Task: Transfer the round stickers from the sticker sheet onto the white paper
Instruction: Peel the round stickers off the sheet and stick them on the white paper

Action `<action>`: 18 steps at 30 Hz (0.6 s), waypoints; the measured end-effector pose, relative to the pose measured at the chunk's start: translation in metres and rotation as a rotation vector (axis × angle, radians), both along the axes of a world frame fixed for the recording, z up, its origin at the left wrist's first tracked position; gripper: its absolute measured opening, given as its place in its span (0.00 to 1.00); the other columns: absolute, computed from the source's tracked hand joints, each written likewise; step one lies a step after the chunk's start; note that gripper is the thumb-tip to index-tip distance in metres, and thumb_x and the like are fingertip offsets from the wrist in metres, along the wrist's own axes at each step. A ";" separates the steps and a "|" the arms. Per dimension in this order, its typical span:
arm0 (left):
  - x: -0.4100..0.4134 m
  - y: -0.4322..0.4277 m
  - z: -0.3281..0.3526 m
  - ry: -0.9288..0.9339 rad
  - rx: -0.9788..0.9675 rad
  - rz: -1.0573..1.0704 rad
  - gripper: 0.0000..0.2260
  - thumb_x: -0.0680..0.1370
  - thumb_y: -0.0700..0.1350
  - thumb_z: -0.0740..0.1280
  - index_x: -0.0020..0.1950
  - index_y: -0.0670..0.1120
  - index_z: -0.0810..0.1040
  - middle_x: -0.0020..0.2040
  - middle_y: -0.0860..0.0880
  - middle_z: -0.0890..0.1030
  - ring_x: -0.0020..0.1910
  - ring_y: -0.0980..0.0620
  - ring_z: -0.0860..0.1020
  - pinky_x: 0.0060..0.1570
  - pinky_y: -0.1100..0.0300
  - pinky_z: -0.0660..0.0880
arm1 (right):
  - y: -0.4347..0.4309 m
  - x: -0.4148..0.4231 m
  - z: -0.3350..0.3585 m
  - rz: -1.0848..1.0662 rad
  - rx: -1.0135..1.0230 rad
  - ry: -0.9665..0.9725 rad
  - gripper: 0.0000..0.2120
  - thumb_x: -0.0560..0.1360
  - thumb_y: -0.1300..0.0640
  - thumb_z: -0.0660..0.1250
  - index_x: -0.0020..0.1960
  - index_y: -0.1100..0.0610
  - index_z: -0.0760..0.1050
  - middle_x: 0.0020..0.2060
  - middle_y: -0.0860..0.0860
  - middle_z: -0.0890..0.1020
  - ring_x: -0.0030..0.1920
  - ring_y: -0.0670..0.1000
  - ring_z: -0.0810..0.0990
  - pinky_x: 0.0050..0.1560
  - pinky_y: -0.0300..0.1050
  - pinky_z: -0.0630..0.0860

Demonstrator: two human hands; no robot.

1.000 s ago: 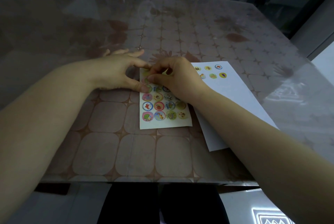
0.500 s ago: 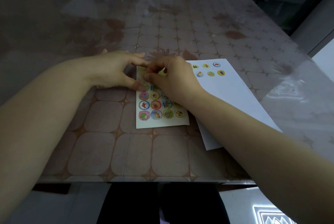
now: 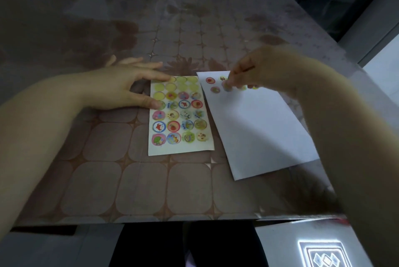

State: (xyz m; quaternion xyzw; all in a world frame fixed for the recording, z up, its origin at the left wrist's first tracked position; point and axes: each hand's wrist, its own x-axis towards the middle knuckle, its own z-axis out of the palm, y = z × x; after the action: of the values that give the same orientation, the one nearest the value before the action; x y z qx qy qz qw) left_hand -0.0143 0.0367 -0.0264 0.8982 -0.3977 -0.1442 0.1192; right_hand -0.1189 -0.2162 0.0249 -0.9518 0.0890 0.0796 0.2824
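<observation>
The sticker sheet lies flat in the middle of the table, with several colourful round stickers in its lower rows and bare yellow circles in its top rows. My left hand rests at the sheet's left edge, its straight thumb and index fingertip pressing on the sheet. To the right lies the white paper, with several round stickers along its top edge. My right hand hovers over that top edge and pinches a round sticker at its fingertips, low over the paper.
The table wears a brown tile-patterned cloth under a clear cover; its front edge runs just below the papers. A white box with a printed pattern sits below the table at the lower right. A dark doorway lies beyond the far right corner.
My right hand has left the top of the sticker sheet with a sticker and moved right over the white paper. My left hand stays on the sheet's left edge.
</observation>
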 end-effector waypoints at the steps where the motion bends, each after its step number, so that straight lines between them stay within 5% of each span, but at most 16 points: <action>1: 0.000 0.000 0.000 -0.002 0.001 -0.006 0.36 0.49 0.83 0.48 0.56 0.78 0.55 0.69 0.69 0.50 0.74 0.59 0.46 0.69 0.42 0.39 | -0.002 0.000 -0.005 -0.009 -0.012 0.039 0.06 0.67 0.48 0.72 0.40 0.50 0.81 0.35 0.46 0.81 0.37 0.43 0.75 0.40 0.37 0.70; 7: 0.003 0.000 0.002 -0.038 -0.040 0.025 0.36 0.52 0.80 0.51 0.59 0.74 0.57 0.69 0.66 0.57 0.70 0.63 0.49 0.70 0.41 0.43 | -0.004 -0.004 -0.030 -0.076 0.141 -0.001 0.07 0.66 0.49 0.74 0.39 0.51 0.82 0.44 0.50 0.83 0.49 0.51 0.78 0.52 0.47 0.72; 18: 0.005 -0.001 -0.002 -0.149 -0.117 0.013 0.41 0.54 0.82 0.46 0.64 0.68 0.62 0.72 0.60 0.61 0.73 0.58 0.52 0.70 0.46 0.41 | 0.005 -0.003 -0.037 -0.102 0.116 -0.046 0.06 0.65 0.49 0.75 0.36 0.49 0.81 0.35 0.45 0.78 0.36 0.45 0.72 0.35 0.39 0.68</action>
State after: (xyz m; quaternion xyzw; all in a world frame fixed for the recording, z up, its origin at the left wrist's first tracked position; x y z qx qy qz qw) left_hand -0.0097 0.0357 -0.0287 0.9006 -0.4073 -0.0525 0.1424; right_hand -0.1215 -0.2110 -0.0116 -0.9297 0.1262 0.0481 0.3427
